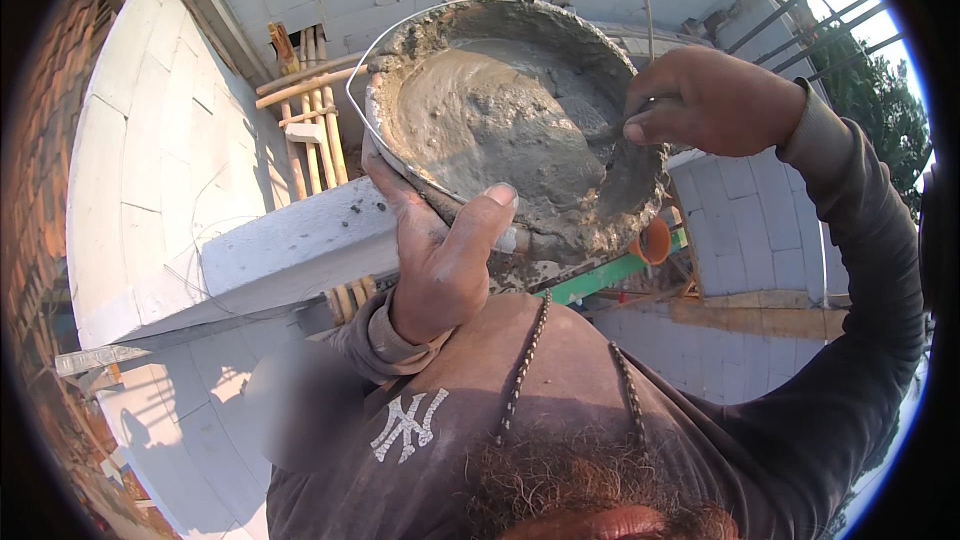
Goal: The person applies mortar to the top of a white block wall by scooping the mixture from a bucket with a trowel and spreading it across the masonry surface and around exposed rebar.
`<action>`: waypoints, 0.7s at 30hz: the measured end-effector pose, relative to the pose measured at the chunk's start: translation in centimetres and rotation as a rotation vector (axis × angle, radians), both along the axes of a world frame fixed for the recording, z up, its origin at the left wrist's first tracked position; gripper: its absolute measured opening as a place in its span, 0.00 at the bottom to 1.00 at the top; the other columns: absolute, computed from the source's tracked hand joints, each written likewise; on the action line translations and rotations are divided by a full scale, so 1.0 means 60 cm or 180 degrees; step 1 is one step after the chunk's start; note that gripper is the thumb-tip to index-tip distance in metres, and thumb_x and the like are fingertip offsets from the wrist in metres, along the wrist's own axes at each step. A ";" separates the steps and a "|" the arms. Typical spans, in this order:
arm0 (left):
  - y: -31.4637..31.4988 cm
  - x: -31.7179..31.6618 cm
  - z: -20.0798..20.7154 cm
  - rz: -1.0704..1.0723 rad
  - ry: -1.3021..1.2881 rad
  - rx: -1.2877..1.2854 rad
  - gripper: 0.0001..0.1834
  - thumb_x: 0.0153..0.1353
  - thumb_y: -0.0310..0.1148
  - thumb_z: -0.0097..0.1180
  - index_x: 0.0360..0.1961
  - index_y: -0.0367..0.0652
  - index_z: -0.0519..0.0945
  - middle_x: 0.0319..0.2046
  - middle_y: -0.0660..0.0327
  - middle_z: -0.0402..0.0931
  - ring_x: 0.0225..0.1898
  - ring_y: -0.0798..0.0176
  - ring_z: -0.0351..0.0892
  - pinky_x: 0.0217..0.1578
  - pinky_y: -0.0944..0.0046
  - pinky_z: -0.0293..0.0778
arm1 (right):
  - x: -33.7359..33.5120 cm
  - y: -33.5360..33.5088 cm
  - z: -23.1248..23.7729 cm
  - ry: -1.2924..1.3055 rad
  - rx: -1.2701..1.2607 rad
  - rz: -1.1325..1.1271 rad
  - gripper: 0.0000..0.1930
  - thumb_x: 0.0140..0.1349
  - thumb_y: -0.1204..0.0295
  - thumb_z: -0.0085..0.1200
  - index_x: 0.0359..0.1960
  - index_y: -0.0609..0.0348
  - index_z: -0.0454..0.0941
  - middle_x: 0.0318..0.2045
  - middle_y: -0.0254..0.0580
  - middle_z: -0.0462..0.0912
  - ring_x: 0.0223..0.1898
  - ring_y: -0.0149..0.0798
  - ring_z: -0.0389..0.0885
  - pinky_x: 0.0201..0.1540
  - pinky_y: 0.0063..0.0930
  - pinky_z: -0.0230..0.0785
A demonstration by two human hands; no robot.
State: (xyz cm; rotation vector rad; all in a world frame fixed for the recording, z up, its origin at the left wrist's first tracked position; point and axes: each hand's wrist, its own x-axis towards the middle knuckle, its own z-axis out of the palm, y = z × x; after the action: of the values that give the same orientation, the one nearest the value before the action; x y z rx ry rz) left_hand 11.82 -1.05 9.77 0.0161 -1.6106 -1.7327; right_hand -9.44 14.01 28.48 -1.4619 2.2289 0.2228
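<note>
A round bucket (655, 202) of wet grey mortar (480, 105) is tilted in front of my chest, its rim crusted with cement. Its thin wire handle (352, 90) hangs loose along the left side. My left hand (442, 250) grips the bucket's near left side, with the thumb up by the rim and the other fingers partly hidden beneath. At the right rim, my right hand (705, 100) is closed, with the fingers curled over the mortar. Whatever it holds is hidden by the fingers and the mortar.
Pale block walls (170, 130) surround me, and a wall top (300, 240) runs just left of the bucket. Bamboo poles (318, 130) stand beyond it. An orange bucket (652, 240) and a green beam (610, 275) show below. Metal bars (815, 15) cross the upper right.
</note>
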 end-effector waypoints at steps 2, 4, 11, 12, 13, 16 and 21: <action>-0.012 0.005 -0.014 0.0602 0.0031 -0.1598 0.21 0.59 0.13 0.61 0.53 0.36 0.77 0.55 0.44 0.78 0.62 0.44 0.74 0.73 0.39 0.52 | -0.001 -0.002 -0.003 -0.0124 -0.0168 0.0108 0.18 0.72 0.60 0.61 0.41 0.68 0.86 0.33 0.53 0.87 0.35 0.49 0.87 0.44 0.42 0.78; -0.017 0.005 -0.024 0.0898 0.0038 -0.2279 0.17 0.58 0.12 0.63 0.48 0.35 0.83 0.54 0.42 0.81 0.62 0.40 0.75 0.75 0.35 0.49 | 0.004 -0.012 -0.001 -0.0512 0.0232 -0.0668 0.19 0.73 0.60 0.60 0.41 0.69 0.86 0.31 0.49 0.86 0.29 0.41 0.86 0.37 0.37 0.78; -0.026 0.011 -0.050 0.0867 0.0143 -0.2458 0.18 0.59 0.15 0.66 0.51 0.39 0.86 0.55 0.37 0.80 0.67 0.35 0.70 0.76 0.27 0.34 | 0.011 0.021 0.012 -0.0891 -0.0094 -0.0866 0.23 0.75 0.52 0.59 0.49 0.63 0.85 0.27 0.39 0.82 0.26 0.32 0.84 0.30 0.29 0.80; -0.027 0.013 -0.048 0.0882 0.0150 -0.2479 0.18 0.59 0.15 0.66 0.51 0.39 0.86 0.55 0.37 0.80 0.67 0.35 0.70 0.76 0.27 0.34 | 0.008 0.028 0.013 -0.0842 -0.0252 -0.0793 0.21 0.75 0.54 0.59 0.47 0.65 0.85 0.28 0.37 0.83 0.26 0.31 0.84 0.31 0.28 0.80; -0.027 0.015 -0.045 0.0840 0.0140 -0.2500 0.19 0.59 0.14 0.66 0.51 0.39 0.86 0.54 0.38 0.81 0.66 0.35 0.70 0.76 0.28 0.34 | 0.005 0.035 0.014 -0.0794 -0.0412 -0.0720 0.20 0.75 0.57 0.59 0.44 0.66 0.84 0.29 0.36 0.83 0.27 0.29 0.84 0.32 0.27 0.80; -0.029 0.016 -0.046 0.0774 0.0060 -0.2506 0.19 0.59 0.14 0.65 0.52 0.38 0.86 0.52 0.41 0.83 0.64 0.36 0.72 0.77 0.28 0.34 | 0.010 0.060 0.019 -0.1017 -0.0673 -0.1026 0.19 0.75 0.57 0.59 0.45 0.66 0.84 0.28 0.35 0.82 0.27 0.28 0.83 0.32 0.27 0.79; -0.034 0.007 -0.043 0.1158 0.0196 -0.2717 0.18 0.59 0.13 0.61 0.51 0.36 0.84 0.39 0.51 0.88 0.52 0.45 0.84 0.76 0.31 0.50 | -0.012 0.142 0.020 -0.0891 -0.1056 -0.0739 0.21 0.76 0.54 0.59 0.47 0.64 0.85 0.27 0.35 0.83 0.27 0.28 0.83 0.31 0.27 0.79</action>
State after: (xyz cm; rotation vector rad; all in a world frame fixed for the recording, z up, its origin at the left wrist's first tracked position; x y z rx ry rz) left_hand 12.24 -3.08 7.17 -0.1454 -2.0266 -0.6849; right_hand -10.17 22.55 29.68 -1.2789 2.2461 -0.4196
